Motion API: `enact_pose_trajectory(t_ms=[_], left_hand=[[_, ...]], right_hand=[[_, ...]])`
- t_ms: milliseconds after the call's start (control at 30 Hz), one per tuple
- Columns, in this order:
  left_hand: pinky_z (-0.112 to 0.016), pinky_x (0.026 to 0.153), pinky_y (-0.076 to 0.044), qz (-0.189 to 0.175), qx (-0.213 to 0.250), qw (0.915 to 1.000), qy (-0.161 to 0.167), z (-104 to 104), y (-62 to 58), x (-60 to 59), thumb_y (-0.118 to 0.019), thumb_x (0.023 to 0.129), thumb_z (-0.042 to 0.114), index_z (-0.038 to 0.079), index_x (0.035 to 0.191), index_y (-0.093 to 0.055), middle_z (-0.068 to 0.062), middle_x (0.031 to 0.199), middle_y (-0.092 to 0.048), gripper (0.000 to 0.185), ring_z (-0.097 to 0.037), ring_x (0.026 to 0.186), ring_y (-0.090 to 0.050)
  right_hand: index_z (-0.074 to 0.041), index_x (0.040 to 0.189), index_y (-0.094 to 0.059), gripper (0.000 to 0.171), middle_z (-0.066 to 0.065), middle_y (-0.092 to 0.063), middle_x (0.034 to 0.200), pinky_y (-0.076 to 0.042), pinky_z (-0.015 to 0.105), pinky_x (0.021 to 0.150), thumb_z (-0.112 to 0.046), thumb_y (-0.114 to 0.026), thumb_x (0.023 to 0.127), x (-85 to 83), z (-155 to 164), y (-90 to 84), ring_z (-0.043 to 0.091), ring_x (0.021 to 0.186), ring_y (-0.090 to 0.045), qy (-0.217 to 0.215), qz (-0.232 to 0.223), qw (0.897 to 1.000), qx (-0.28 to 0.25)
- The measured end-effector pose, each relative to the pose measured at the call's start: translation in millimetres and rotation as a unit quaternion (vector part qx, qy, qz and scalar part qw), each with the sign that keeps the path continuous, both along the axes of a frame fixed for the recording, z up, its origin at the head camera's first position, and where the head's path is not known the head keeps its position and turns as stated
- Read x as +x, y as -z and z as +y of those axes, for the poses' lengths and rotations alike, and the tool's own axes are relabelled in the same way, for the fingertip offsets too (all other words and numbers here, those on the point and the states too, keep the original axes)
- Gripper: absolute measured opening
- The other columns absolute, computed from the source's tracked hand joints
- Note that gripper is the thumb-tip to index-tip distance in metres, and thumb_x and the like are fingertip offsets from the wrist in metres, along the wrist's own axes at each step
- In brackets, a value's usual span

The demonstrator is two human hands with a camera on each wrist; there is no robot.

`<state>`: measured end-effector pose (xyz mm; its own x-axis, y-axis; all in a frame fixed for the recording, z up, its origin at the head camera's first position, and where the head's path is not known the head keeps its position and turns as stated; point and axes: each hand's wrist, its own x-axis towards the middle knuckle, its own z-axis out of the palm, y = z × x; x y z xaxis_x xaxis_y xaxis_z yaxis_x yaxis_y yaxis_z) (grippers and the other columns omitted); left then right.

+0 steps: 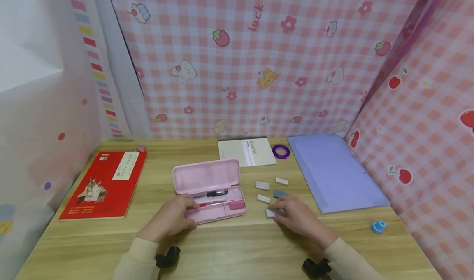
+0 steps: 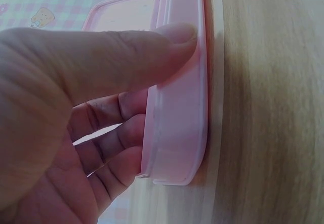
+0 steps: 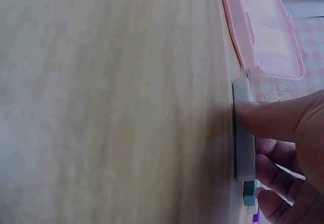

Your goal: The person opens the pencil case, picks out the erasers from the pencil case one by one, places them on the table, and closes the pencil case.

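Observation:
An open pink pencil case (image 1: 211,189) lies mid-table with pens and a pink eraser (image 1: 237,204) inside. My left hand (image 1: 174,217) grips its near left edge; in the left wrist view the thumb (image 2: 126,57) lies along the case rim (image 2: 177,127) with the fingers curled behind it. My right hand (image 1: 296,216) pinches a white eraser (image 1: 270,213) on the table right of the case; in the right wrist view the thumb (image 3: 268,120) presses the eraser's (image 3: 243,133) edge. Other white erasers (image 1: 262,185) and a blue-grey one (image 1: 280,194) lie just beyond.
A red book (image 1: 105,184) lies at the left, a notepad (image 1: 246,151) and a purple ring (image 1: 281,151) at the back, a lilac folder (image 1: 335,171) at the right, and a small blue sharpener (image 1: 378,227) near the right front. Checked cloth walls enclose the wooden table (image 1: 229,247).

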<state>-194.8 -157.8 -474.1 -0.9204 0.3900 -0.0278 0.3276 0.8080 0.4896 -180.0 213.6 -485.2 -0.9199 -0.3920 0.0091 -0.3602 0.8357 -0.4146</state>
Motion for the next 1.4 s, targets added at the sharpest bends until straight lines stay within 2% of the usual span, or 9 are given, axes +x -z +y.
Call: enact_pose_trajectory(t_ms=[233,500,667,800,933,1033,1233,1400], left_hand=[[-0.043,0.091,-0.047,0.002,0.002,1.0000,0.003,-0.8,1.9,-1.0,-0.087,0.066,0.016,0.011,0.096,-0.074,0.003,0.100,-0.065,0.034,-0.019,0.097,-0.058],[-0.043,0.091,-0.047,0.001,-0.001,1.0000,0.003,-1.2,1.2,-1.9,-0.087,0.066,0.016,0.011,0.097,-0.074,0.003,0.099,-0.065,0.034,-0.019,0.096,-0.058],[-0.043,0.090,-0.047,0.001,-0.001,1.0000,0.003,-1.3,0.6,-1.6,-0.087,0.066,0.016,0.011,0.098,-0.074,0.003,0.099,-0.065,0.035,-0.019,0.096,-0.058],[-0.043,0.091,-0.047,0.002,0.000,1.0000,0.003,-1.4,-1.0,-1.6,-0.087,0.066,0.016,0.011,0.098,-0.074,0.003,0.100,-0.064,0.035,-0.019,0.096,-0.058],[-0.042,0.090,-0.047,0.002,0.000,1.0000,0.002,-2.3,-2.0,-1.2,-0.087,0.066,0.015,0.011,0.097,-0.074,0.003,0.099,-0.064,0.034,-0.019,0.095,-0.058],[-0.042,0.089,-0.047,0.004,0.000,1.0000,0.000,-3.3,-1.5,-0.9,-0.087,0.066,0.015,0.011,0.097,-0.074,0.003,0.097,-0.064,0.034,-0.018,0.093,-0.058],[-0.041,0.087,-0.048,0.009,0.007,0.9999,-0.002,-4.1,2.1,-0.8,-0.088,0.065,0.015,0.011,0.095,-0.074,0.005,0.094,-0.063,0.034,-0.016,0.090,-0.058],[-0.041,0.087,-0.047,0.005,0.010,0.9999,0.002,-1.5,2.5,-1.1,-0.088,0.065,0.016,0.012,0.095,-0.074,0.005,0.095,-0.063,0.033,-0.016,0.090,-0.056]], right_hand=[[-0.021,0.108,-0.074,0.027,-0.002,-0.065,0.109,-0.049,0.041,0.089,-0.020,-0.078,0.081,-1.2,-0.6,1.8,0.018,0.104,-0.057,0.005,0.002,1.000,-0.002],[-0.020,0.107,-0.074,0.027,-0.001,-0.064,0.111,-0.048,0.043,0.091,-0.020,-0.078,0.080,-0.7,-1.5,1.9,0.021,0.107,-0.057,0.004,0.014,1.000,-0.008],[-0.019,0.106,-0.074,0.027,-0.004,-0.065,0.106,-0.050,0.039,0.086,-0.021,-0.078,0.080,-1.9,-1.7,2.2,0.016,0.099,-0.058,-0.002,0.026,1.000,-0.011],[-0.018,0.105,-0.074,0.026,-0.006,-0.062,0.095,-0.051,0.035,0.079,-0.021,-0.079,0.079,-5.0,-6.4,-1.3,0.012,0.089,-0.058,-0.007,0.064,0.997,-0.035],[-0.017,0.104,-0.074,0.025,-0.004,-0.065,0.096,-0.052,0.037,0.081,-0.020,-0.079,0.079,-9.7,-23.0,-9.2,0.014,0.090,-0.060,-0.028,0.112,0.992,-0.047],[-0.015,0.104,-0.074,0.025,0.001,-0.068,0.103,-0.051,0.040,0.089,-0.018,-0.078,0.080,-14.5,-42.7,-13.9,0.021,0.100,-0.062,-0.054,0.131,0.989,-0.042],[-0.014,0.101,-0.075,0.018,0.000,-0.068,0.103,-0.049,0.036,0.091,-0.018,-0.073,0.084,-27.7,-82.5,-15.4,0.019,0.101,-0.060,-0.103,0.122,0.987,-0.031],[-0.017,0.099,-0.076,0.015,-0.004,-0.068,0.103,-0.049,0.033,0.090,-0.022,-0.073,0.086,-34.1,-99.9,-11.4,0.016,0.100,-0.059,-0.117,0.104,0.988,-0.013]])
